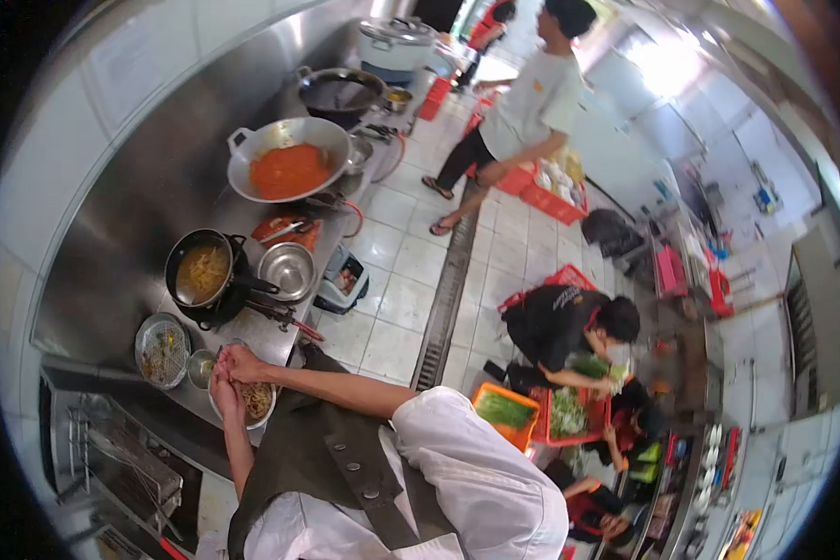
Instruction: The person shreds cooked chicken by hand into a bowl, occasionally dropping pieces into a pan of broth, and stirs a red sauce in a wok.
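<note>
Writing: pale print on black tee (553, 322) of a co-worker, prob. 2 lines, too sm. to read; white tee (535, 107) of another has a sm. orange mark, also illegible.

Shreds (256, 399): thin, tangled, brownish, in a pale-rimmed round bowl (273, 409) on steel counter (243, 336), nr. its front edge, right by wearer's apron (299, 448).

L hand (221, 383) & R hand (237, 362) meet at bowl's far side, touching, fingers bunched close; can't tell if either grips smth.

Just beside: sm. metal dish (201, 370), then round tray (149, 367) w/ scraps. Farther along: black pan (186, 252) w/ yellowish food, bare-bottomed steel bowl (287, 271), big wok (334, 140) w/ orange-red sauce (291, 173).
</note>
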A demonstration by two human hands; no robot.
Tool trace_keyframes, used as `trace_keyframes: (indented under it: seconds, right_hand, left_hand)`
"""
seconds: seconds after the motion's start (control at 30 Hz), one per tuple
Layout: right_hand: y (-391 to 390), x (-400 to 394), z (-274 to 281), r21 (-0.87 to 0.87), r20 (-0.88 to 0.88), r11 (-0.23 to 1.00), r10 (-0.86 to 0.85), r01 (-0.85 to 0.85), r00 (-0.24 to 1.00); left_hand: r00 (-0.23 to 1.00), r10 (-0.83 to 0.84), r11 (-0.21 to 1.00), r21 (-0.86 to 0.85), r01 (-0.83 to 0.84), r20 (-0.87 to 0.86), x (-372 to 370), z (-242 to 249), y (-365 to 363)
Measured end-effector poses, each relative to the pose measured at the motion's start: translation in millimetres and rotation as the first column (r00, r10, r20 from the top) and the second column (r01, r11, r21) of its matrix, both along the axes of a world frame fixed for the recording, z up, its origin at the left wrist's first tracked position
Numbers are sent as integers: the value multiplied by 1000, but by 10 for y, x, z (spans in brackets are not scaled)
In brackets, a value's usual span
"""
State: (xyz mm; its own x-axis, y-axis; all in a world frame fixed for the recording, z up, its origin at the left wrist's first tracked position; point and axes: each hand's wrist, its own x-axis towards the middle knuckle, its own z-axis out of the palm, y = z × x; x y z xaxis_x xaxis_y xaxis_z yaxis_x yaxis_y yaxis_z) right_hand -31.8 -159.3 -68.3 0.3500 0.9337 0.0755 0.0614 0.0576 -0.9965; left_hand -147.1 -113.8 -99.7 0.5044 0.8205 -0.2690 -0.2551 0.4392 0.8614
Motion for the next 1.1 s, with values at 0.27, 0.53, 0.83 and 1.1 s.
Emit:
trace_keyframes:
  seconds: [0.27, 0.53, 0.83, 1.1]
  right_hand:
    - [231, -251, -296, 0, -257, 979, -196, 203, 946]
    - [-159, 50, 53, -35, -349, 998, -57, 47, 936]
    - [-1312, 1008, -36, -185, 90, 952, -230, 243, 969]
    - [-3036, 1770, -332, -230, 295, 525, -765, 820, 572]
  left_hand:
    - [986, 155, 975, -152, -162, -57, -40, 188, -8]
    - [1000, -10, 993, -116, 9, -14, -134, -67, 142]
    - [806, -591, 783, -257, 566, -25, 833, 320, -679]
    - [316, -947, 282, -334, 900, 52, 2272, -17, -1875]
